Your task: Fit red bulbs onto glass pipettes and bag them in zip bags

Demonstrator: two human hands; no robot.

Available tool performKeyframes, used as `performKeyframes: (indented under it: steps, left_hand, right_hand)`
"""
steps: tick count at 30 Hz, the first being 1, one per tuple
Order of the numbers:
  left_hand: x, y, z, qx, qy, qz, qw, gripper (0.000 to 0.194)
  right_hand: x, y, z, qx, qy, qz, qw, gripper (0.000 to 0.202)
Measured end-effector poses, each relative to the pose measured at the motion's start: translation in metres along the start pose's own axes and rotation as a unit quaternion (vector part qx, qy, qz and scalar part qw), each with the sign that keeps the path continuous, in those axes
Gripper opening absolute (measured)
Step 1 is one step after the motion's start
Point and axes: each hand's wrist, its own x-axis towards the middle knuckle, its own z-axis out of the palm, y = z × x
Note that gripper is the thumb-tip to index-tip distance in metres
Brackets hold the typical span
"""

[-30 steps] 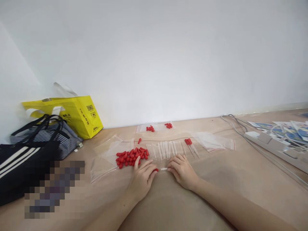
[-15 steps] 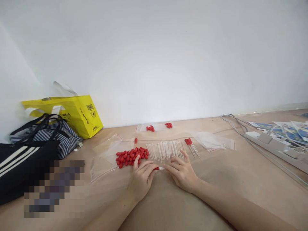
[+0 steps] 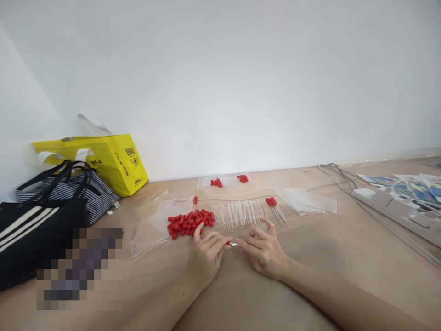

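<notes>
Between the fingertips of my left hand [image 3: 209, 250] is a red rubber dropper bulb [image 3: 228, 244], mostly covered by the fingers. My right hand [image 3: 268, 252] pinches a clear glass dropper tube [image 3: 234, 244], whose end meets the bulb; how far it goes in is hidden. A heap of red rubber bulbs [image 3: 189, 223] lies just beyond my left hand. Past both hands, a row of bare glass tubes [image 3: 239, 214] rests on the table. To its right lie several droppers with red bulbs on them [image 3: 272, 202].
Clear zip bags [image 3: 151, 236] lie left of the heap, another [image 3: 303, 202] at the right. By the wall is a bag with more red-bulbed droppers [image 3: 243, 178]. A yellow bag [image 3: 120, 161] and black bag [image 3: 41, 239] stand left; a power strip [image 3: 389, 207] with cables lies right.
Both hands have shifted slightly right in view, still pinching the bulb and tube together. The view itself has moved a little. The things on the table lie as before.
</notes>
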Motion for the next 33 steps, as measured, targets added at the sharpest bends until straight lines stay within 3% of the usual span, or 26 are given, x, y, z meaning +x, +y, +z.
performKeyframes:
  steps: [18, 29, 33]
  left_hand:
    - [-0.003, 0.000, 0.009, -0.009, -0.008, 0.022, 1.000, 0.020]
    - [-0.002, -0.007, 0.015, -0.052, -0.044, 0.019, 0.998, 0.021]
    - [-0.002, -0.006, 0.013, -0.037, -0.059, 0.015, 0.997, 0.020]
  right_hand:
    - [-0.002, 0.006, 0.004, -0.002, -0.037, -0.051, 0.998, 0.025]
    - [0.004, 0.002, 0.009, 0.019, -0.058, -0.047, 0.997, 0.023]
    - [0.005, 0.004, 0.011, 0.041, -0.087, -0.004, 0.995, 0.020]
